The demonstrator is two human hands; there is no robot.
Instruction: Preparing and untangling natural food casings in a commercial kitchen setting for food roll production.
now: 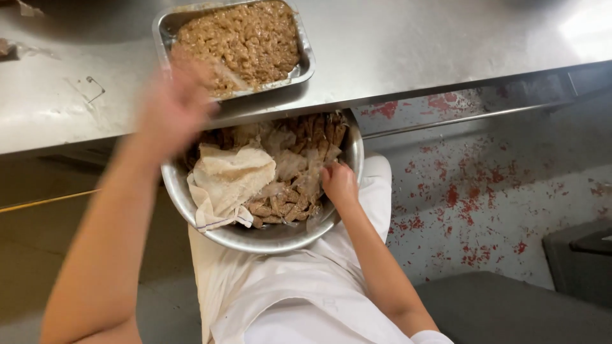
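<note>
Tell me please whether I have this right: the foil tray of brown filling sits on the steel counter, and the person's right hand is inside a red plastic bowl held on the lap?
Not quite: the bowl is bare metal, not red plastic. The head view shows its shiny steel wall. The rest holds: the foil tray of brown filling sits on the steel counter, and the right hand is inside the bowl on the lap.

A working commercial kitchen: steel counter (395,44) at twelve o'clock, foil tray (305,67) of food, white apron (299,293), paint-worn floor (484,191) at three.
</note>
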